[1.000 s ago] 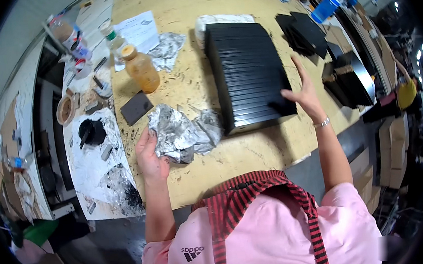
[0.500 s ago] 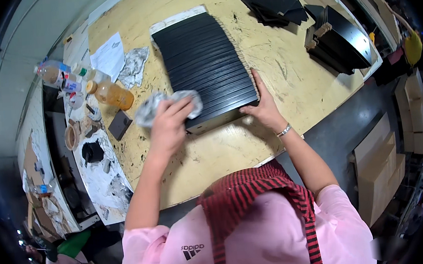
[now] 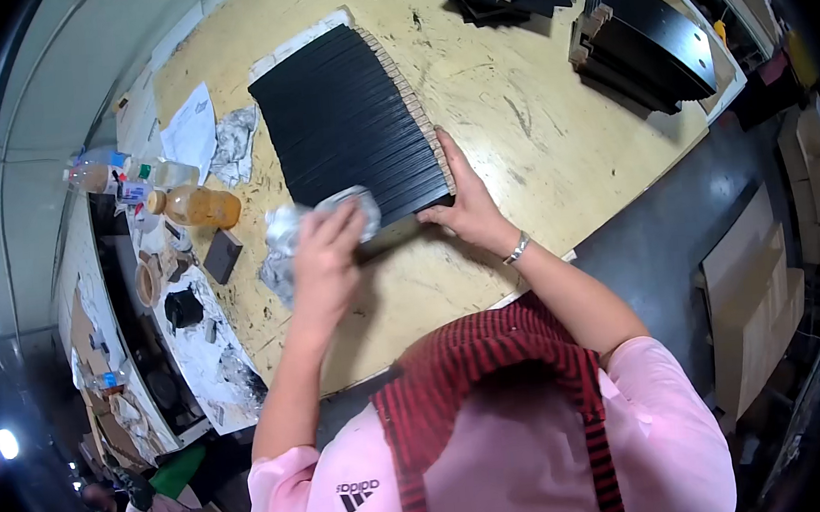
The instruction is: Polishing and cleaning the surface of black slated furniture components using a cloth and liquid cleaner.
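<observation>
**Cloth on the near corner of the slatted panel**

My left hand (image 3: 325, 253) bunches a crumpled grey-white cloth (image 3: 316, 227) in curled fingers and presses it on the near corner of the flat black ribbed panel (image 3: 346, 117), lying on the yellow wooden tabletop (image 3: 515, 123). My right hand (image 3: 464, 204), fingers spread flat, braces the panel's near right edge so it cannot slide. One panel, one cloth. Left of the panel stand what look like three plastic bottles, one amber (image 3: 199, 207).

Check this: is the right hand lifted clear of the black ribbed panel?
No, the right hand rests on the near right corner of the black ribbed panel.
</observation>
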`<state>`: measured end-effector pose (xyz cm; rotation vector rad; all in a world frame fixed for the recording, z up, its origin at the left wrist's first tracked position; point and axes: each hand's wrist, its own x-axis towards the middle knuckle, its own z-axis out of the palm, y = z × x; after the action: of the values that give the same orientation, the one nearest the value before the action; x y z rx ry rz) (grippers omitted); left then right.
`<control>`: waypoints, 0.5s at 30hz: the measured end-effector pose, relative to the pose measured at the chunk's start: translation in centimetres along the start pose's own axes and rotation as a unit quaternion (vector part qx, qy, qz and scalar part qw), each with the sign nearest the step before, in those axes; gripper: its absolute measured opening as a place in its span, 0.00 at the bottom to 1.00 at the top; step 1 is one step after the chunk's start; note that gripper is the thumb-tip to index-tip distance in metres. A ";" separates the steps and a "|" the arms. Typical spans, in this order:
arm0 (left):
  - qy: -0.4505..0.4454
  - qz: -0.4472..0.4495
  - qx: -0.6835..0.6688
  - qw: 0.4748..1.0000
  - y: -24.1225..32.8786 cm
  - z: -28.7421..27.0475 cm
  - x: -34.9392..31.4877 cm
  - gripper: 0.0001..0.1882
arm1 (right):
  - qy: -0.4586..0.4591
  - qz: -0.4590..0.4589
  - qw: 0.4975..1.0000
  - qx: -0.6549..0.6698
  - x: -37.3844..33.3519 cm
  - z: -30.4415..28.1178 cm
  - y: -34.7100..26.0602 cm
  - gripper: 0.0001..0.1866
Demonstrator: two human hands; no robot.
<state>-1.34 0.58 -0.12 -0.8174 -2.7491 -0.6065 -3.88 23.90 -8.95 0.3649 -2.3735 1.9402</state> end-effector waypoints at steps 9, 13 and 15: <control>-0.035 -0.040 -0.010 0.999 -0.2 -1.7 -1.5 0.27 | -0.021 0.005 0.999 -0.027 0.2 -0.6 -0.7 0.62; 0.002 0.049 -0.028 0.998 3.4 2.4 3.2 0.27 | -0.012 -0.024 0.999 -0.020 0.8 -0.4 -0.4 0.61; -0.001 0.057 -0.049 0.997 5.0 3.3 5.1 0.26 | -0.016 -0.021 1.000 -0.016 0.8 -0.2 0.5 0.62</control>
<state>-3.02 8.22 0.16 -0.9887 -2.6704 -0.7234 -4.77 24.09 -9.23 0.4428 -2.3937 1.8908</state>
